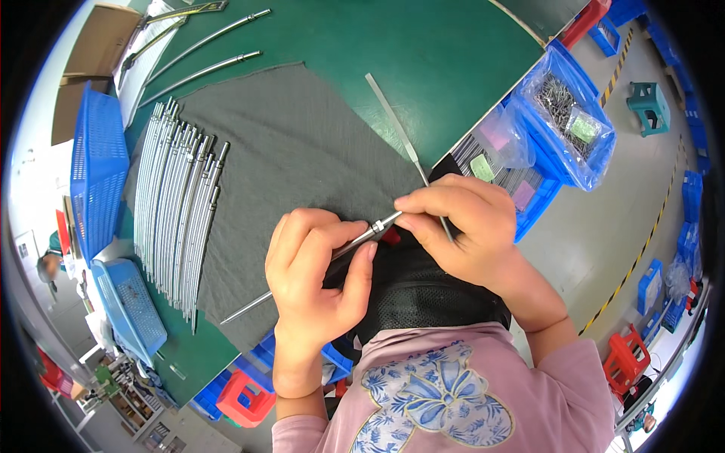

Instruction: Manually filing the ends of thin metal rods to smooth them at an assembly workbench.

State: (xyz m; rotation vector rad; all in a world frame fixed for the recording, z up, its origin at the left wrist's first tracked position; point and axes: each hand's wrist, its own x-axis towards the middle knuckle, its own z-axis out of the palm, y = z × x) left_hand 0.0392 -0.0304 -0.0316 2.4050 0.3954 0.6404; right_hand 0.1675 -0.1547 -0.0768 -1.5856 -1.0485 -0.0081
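Observation:
A slim metal rod (249,307) with a collared, stepped end slants across in front of my body. My left hand (313,275) is closed around it, thumb and forefinger just below the collar. The thumb and forefinger of my right hand (472,226) pinch the rod's thin tip. A flat, file-like metal tool (391,119) with a narrow round shank also sits in my right hand, tucked under the fingers, its flat blade pointing up and away. To the left, several similar rods (177,219) lie side by side on a grey cloth (279,136).
The cloth covers part of a green table (423,45). Two rods (219,34) lie at the far left, near blue baskets (100,174). On the right, a blue bin (563,113) lined with plastic holds small metal parts, beside another bin of thin rods. Stools (648,107) stand on the floor.

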